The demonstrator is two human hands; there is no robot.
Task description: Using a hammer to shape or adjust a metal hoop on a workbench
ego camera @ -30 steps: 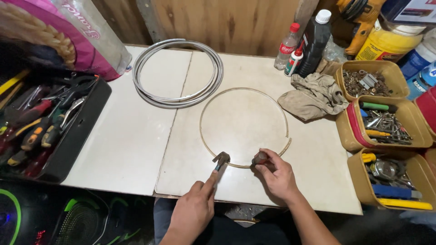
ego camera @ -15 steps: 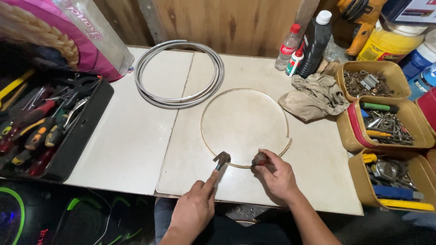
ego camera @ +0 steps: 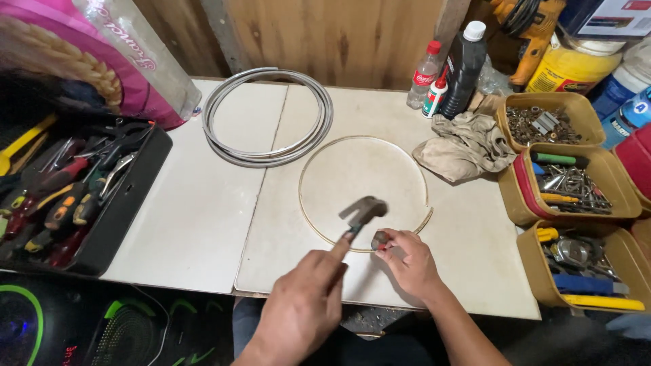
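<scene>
At the near edge of the table (ego camera: 203,224), the left hand (ego camera: 305,305) grips a small hammer (ego camera: 363,211) raised just above the thin wire ring (ego camera: 319,224). Just right of it, the right hand (ego camera: 407,261) pinches a small metal piece (ego camera: 378,238) against the ring's near arc; the hammer's handle slants up toward the far right.

Far left of the grip sits a black tool tray (ego camera: 115,224) of pliers. Beyond the grip lies coiled grey cable (ego camera: 224,146). To the grip's right lie a crumpled rag (ego camera: 464,146) and tan bins (ego camera: 576,196) of hardware.
</scene>
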